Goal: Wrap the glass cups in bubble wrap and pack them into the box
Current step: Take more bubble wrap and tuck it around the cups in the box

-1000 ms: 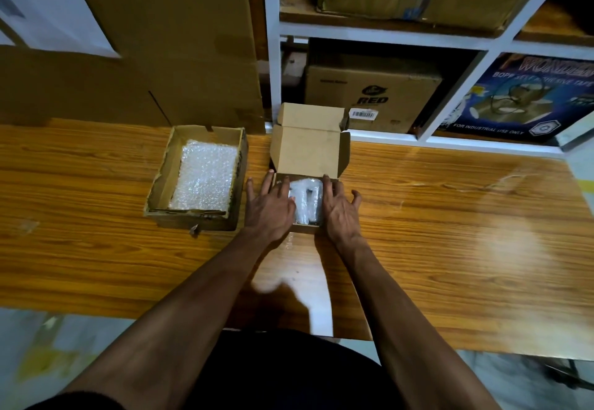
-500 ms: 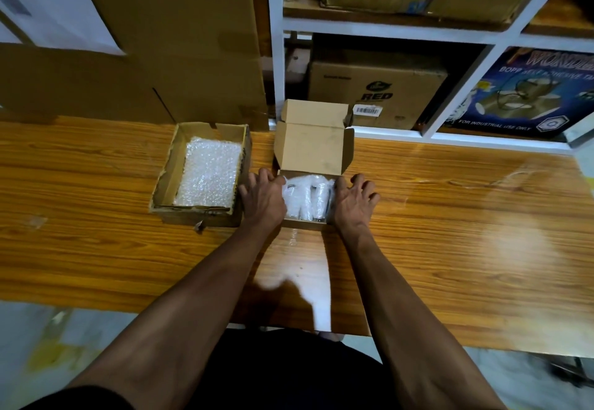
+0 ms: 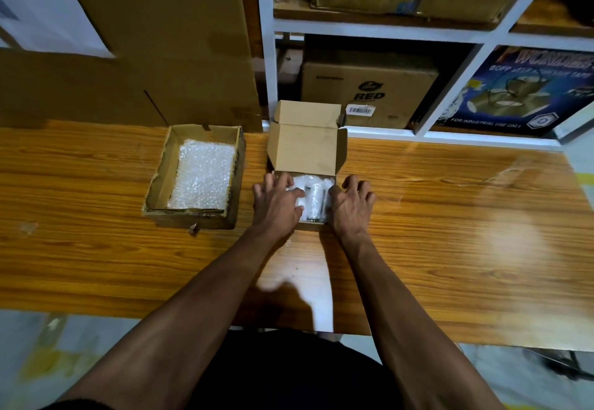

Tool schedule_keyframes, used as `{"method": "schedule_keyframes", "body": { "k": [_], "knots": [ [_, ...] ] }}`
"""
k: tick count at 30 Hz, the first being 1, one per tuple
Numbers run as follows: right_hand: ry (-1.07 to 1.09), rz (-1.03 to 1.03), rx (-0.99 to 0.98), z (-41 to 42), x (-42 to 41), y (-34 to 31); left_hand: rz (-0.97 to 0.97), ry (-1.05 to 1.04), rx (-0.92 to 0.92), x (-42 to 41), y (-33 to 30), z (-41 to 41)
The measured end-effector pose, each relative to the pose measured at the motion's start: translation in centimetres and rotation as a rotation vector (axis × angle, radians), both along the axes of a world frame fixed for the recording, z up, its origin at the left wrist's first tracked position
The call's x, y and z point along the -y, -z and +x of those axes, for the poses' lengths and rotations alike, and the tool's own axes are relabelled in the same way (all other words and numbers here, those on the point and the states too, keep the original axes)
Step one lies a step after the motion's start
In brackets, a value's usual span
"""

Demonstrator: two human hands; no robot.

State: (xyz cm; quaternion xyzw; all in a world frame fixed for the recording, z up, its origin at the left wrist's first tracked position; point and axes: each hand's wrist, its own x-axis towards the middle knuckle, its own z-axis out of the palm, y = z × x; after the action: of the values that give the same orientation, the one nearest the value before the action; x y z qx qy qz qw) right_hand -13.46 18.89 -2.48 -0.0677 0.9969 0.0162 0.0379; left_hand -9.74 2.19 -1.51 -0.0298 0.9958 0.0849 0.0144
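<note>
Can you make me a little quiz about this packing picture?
1. True or false: the small box's lid is shut.
2. What lies in the tray to the left? A) bubble wrap B) tape C) cups
3. Which hand rests on the wrapped cups inside the box?

Key:
1. False: the lid stands open.
2. A: bubble wrap.
3. The left hand; the right hand is on the box's right edge.

Both hands (image 3: 278,204) (image 3: 350,205) at box (image 3: 307,149), wrapped cups (image 3: 315,195) inside.
</note>
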Motion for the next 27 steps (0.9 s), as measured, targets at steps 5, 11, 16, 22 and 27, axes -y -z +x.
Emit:
{"method": "schedule_keyframes", "body": {
  "k": [5, 11, 16, 22, 27],
  "knots": [
    [0.018, 0.05, -0.005, 0.3, 0.9, -0.5, -0.057, -0.037, 0.061, -1.2, -1.4, -0.8],
    [-0.174, -0.085, -0.045, 1.4, 0.9, -0.3, -0.095, 0.037, 0.011, -1.3, -1.6, -0.2],
    [-0.366, -0.15, 0.14, 1.8, 1.2, 1.0, -0.145, 0.127, 0.007, 0.1, -0.6, 0.5],
    [-0.33, -0.125, 0.207, 1.3, 1.2, 1.2, -0.176, 0.123, 0.115, -0.3, -0.2, 0.7],
    [-0.312, -0.089, 0.218, 1.2, 1.5, 0.5, -0.183, 0.163, 0.133, 0.0, -0.5, 0.2]
  ]
}}
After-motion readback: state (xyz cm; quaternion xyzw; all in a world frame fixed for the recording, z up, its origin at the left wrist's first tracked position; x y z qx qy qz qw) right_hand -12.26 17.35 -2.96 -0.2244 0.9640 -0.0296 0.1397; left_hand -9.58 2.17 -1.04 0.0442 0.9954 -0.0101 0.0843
